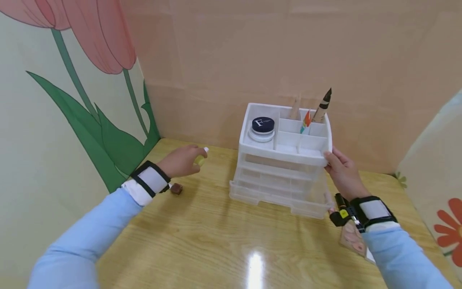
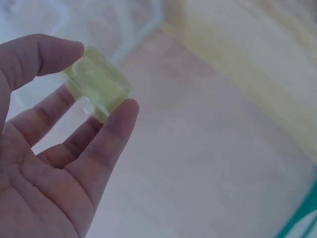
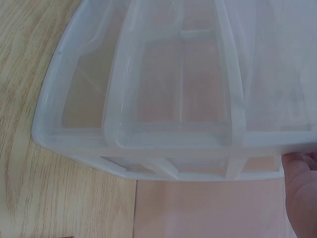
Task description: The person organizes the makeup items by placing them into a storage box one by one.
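Note:
On the left of the head view, my left hand pinches a small clear bottle of yellow liquid between thumb and fingertips, raised above the table. The bottle has a white cap. My right hand grips the upper right edge of a white plastic drawer organizer, thumb on the top rim. Its clear bottom drawer juts out in front. In the organizer's top tray sit a round powder case with a dark lid, a black-tipped brush and an orange and teal item.
A small brown item lies on the wooden table below my left wrist. Near my right wrist are a black tube and a makeup palette, partly hidden by the arm. Covered walls stand behind and at both sides.

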Demonstrator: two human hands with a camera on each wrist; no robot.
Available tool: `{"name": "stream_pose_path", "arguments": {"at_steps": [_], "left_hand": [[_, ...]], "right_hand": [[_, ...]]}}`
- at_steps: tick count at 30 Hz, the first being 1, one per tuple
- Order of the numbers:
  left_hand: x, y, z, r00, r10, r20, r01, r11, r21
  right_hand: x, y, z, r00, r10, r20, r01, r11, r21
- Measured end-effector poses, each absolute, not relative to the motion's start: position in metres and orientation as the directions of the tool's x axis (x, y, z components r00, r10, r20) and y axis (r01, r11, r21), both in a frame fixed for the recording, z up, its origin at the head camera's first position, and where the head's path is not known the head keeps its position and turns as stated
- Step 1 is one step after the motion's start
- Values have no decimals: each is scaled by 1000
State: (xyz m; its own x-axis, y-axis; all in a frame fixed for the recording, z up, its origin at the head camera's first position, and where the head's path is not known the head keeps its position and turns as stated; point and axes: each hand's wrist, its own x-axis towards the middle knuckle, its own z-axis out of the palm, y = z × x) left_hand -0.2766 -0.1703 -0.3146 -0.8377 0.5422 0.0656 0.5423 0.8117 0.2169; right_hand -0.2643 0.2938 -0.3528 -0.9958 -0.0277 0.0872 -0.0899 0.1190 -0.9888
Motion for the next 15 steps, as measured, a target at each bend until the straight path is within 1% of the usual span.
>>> {"name": "stream_pose_path", "arguments": {"at_steps": [6, 10, 15], "left_hand": [[-258, -146, -289, -794, 606, 50, 599, 765, 237], [-245, -133, -274, -750, 659, 55, 650, 719, 245], [-232, -117, -257, -667, 738, 98, 738, 637, 223]], "right_hand": [[-260, 295, -353, -990, -27, 139, -141, 81, -987], [-260, 293, -353, -987, -31, 160, -161, 60, -985], [-258, 289, -350, -992, -24, 127, -128, 77, -989]]}}
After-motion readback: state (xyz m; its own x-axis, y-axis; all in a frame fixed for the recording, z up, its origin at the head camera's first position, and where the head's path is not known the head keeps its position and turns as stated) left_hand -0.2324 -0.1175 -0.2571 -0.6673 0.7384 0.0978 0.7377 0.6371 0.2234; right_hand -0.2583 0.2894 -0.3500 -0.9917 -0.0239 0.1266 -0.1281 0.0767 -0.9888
